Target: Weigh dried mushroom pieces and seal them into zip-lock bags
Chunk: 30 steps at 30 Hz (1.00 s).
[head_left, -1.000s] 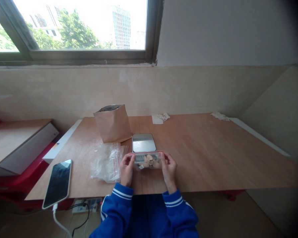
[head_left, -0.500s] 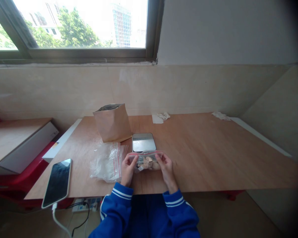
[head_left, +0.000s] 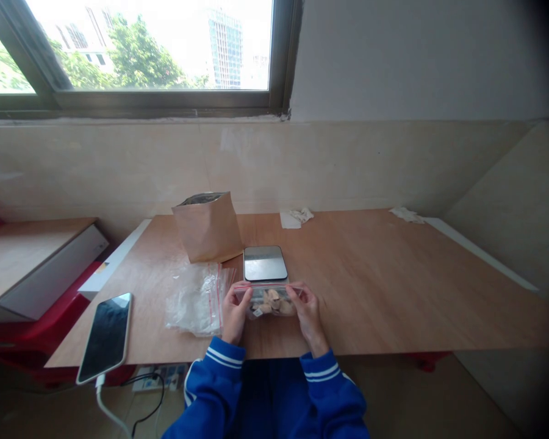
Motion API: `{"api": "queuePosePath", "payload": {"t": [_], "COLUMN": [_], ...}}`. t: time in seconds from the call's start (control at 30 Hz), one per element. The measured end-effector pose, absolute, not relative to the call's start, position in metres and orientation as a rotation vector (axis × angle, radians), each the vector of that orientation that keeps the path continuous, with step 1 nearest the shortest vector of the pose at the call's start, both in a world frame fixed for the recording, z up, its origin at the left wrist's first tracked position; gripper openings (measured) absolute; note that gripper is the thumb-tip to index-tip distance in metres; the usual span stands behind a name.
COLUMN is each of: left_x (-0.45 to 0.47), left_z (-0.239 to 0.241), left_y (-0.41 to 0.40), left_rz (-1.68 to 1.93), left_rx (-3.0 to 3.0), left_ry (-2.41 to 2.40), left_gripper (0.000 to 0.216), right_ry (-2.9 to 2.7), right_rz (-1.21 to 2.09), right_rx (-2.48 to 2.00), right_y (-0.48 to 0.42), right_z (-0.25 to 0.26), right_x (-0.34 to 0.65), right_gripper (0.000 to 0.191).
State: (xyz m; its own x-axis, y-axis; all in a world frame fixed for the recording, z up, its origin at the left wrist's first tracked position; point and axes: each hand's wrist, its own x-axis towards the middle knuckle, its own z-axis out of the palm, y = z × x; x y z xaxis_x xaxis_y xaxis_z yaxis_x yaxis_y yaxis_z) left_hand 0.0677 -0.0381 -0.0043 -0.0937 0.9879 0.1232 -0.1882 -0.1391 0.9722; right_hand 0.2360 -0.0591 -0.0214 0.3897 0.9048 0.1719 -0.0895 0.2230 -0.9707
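A clear zip bag (head_left: 272,302) with a red strip along its top holds several pale brown, chunky pieces and a small white packet or label. My left hand (head_left: 235,311) pinches its top left corner between thumb and fingers. At the opposite corner, my right hand (head_left: 305,310) grips the bag the same way, so the top edge is stretched straight. Just behind the bag lies a flat kitchen scale (head_left: 265,263) with a shiny metal plate. A stack of clear zip bags (head_left: 194,302) rests left of my left hand.
An upright brown paper pouch (head_left: 208,230) with an open top stands behind the stack. A phone (head_left: 105,338) with a white cable lies at the table's (head_left: 393,286) left front edge. Crumpled tissue (head_left: 301,214) sits near the wall, and another white scrap (head_left: 407,214) lies farther right.
The bag's top edge has straightened between my hands and tipped slightly, so its contents show more plainly. Both hands keep their grip in nearly the same place.
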Motion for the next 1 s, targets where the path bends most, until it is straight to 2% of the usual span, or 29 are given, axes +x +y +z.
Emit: {"api": "queuePosePath", "payload": {"t": [0.13, 0.27, 0.53, 0.73, 1.0], "left_x": [0.0692, 0.0697, 0.0671, 0.0669, 0.0684], "left_z": [-0.0100, -0.0144, -0.0137, -0.0109, -0.0097], "left_y": [-0.0378, -0.0374, -0.0370, -0.0391, -0.0391], "left_rz": [1.382, 1.304, 1.332, 1.348, 1.319], "left_rx": [1.051, 1.086, 1.102, 1.093, 1.110], "left_ry": [0.968, 0.957, 1.056, 1.080, 0.952], "left_gripper": [0.031, 0.033, 0.029, 0.027, 0.028], "right_ry": [-0.921, -0.901, -0.972, -0.985, -0.940], "right_rz": [0.917, 1.035, 0.950, 0.861, 1.168], "right_rx": [-1.083, -1.035, -1.111, -1.108, -1.014], "right_y": [-0.0603, -0.0610, -0.0610, -0.0613, -0.0640], "right_z": [-0.0216, -0.0208, -0.0173, -0.0165, -0.0140], "right_x": [0.2343, 0.2322, 0.2309, 0.2324, 0.2270], "right_gripper": [0.025, 0.034, 0.024, 0.025, 0.031]}}
